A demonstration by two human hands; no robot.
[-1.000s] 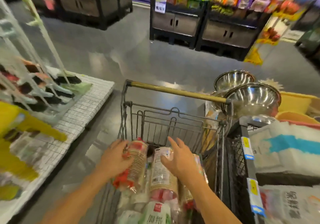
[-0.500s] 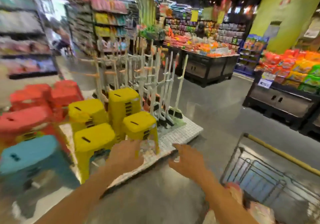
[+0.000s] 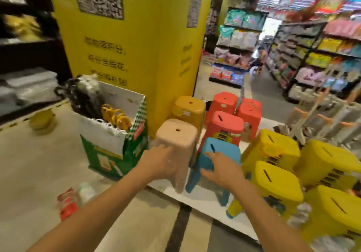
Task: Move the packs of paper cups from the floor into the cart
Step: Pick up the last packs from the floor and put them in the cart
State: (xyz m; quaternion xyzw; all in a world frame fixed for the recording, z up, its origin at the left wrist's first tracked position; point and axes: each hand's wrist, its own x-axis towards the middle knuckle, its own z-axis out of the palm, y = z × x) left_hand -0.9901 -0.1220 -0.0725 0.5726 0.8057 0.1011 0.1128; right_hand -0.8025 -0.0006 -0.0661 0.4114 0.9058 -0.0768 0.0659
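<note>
Two hands are hanging out in front of me with nothing in them: my left hand (image 3: 160,161) is showing against a beige stool (image 3: 176,134) and my right hand (image 3: 221,170) against a blue stool (image 3: 224,148), fingers of both loosely spread. The packs of paper cups (image 3: 68,205) are lying blurred on the floor (image 3: 29,173) low on my left, beside my left forearm and near a green-and-white carton (image 3: 109,150).
</note>
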